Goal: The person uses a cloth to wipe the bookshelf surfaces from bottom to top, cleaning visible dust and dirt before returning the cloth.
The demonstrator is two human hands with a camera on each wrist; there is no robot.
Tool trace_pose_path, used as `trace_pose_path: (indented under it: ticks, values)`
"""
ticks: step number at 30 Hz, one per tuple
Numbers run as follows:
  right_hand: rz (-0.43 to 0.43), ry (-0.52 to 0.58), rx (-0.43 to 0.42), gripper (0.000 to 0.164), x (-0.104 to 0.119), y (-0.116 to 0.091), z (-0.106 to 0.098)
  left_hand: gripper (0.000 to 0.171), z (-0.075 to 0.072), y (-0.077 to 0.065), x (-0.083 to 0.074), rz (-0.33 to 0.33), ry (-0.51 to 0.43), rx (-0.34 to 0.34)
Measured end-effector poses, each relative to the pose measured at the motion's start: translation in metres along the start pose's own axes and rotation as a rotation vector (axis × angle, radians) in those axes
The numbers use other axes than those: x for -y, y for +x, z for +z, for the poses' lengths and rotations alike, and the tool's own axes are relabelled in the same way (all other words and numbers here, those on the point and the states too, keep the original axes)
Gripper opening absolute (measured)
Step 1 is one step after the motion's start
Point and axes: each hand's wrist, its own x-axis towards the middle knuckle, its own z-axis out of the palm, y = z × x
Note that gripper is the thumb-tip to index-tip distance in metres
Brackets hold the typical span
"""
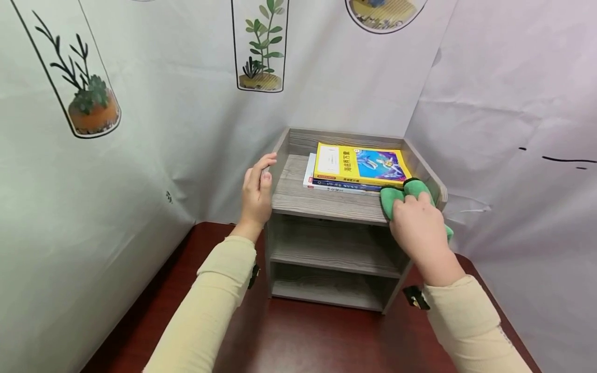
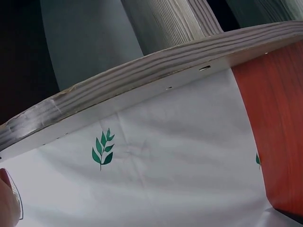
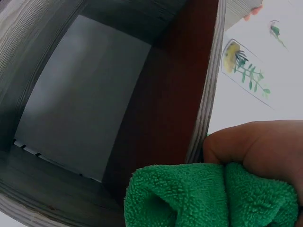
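A grey wood-grain shelf unit (image 1: 326,207) stands on the dark red table, its raised sides framing the top. My right hand (image 1: 420,225) grips a folded green cloth (image 1: 392,199) with dark edging at the top's front right corner, beside the books. In the right wrist view the cloth (image 3: 180,194) bunches under the fingers, against the front edge of the shelf. My left hand (image 1: 257,189) rests at the unit's left side panel (image 1: 281,150), fingertips at its upper edge. Only a bit of that hand shows in the left wrist view.
A small stack of books (image 1: 359,166), a yellow one uppermost, lies on the unit's top. Two lower compartments open to the front. The red table (image 1: 322,336) extends around the unit, and white wall sheeting (image 1: 186,103) with plant drawings closes in behind and at both sides.
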Motion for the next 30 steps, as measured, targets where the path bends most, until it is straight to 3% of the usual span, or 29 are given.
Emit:
trace_pose_path:
  ticks: [12, 30]
  values:
    - [-0.014, -0.011, 0.033, 0.01, 0.005, 0.0, 0.003, 0.033, 0.004, 0.001, 0.002, 0.014, -0.144, 0.014]
    - [-0.033, -0.054, 0.071, 0.019, 0.021, 0.005, 0.006, 0.036, 0.006, 0.0, 0.001, -0.032, -0.159, 0.004]
